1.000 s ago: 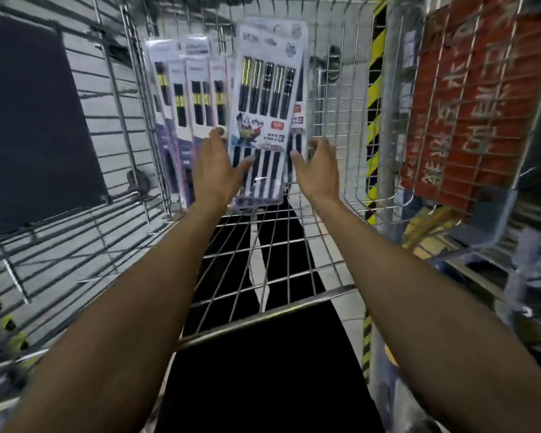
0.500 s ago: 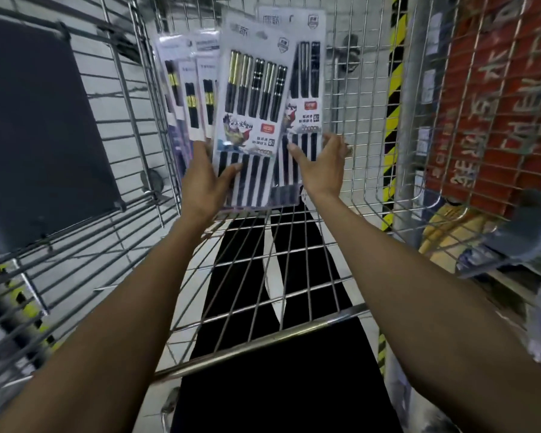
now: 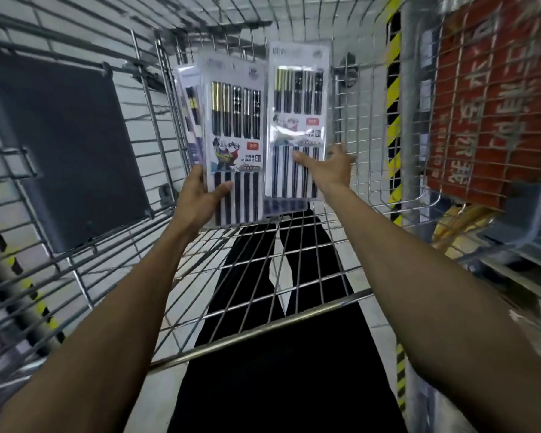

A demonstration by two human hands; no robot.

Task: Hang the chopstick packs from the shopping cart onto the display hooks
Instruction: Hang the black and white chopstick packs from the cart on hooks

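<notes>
- Holding up two chopstick packs inside the shopping cart (image 3: 256, 332), one per hand, both upright with the printed side facing the camera.
- Down at 7 o'clock on the left pack (image 3: 235, 145), the left hand (image 3: 200, 198) pinches the bottom corner. The thumb lies across the front and the other fingers are tucked behind, so I can't tell how they sit.
- At 5 o'clock on the right pack (image 3: 297, 120), the right hand (image 3: 328, 165) grips the lower edge. The thumb is pressed on the front, and the fingertips peek out past the edge, a bit spread.
- The right pack sits at 3 o'clock of the left one and a little higher. It's just beside it, and I honestly can't tell if the edges touch.
- More packs (image 3: 189, 114) lean on the cart's wire wall at 9 o'clock of the left pack, partly hidden behind it.
- Outside the cart there's a dark panel (image 3: 63, 145) at 9 o'clock, a yellow-and-black striped post (image 3: 392, 120) at 1 o'clock, and a red box (image 3: 487, 104) in a wire basket at 2 o'clock.
- Black trousers (image 3: 263, 276) show through the cart floor at 6 o'clock.
</notes>
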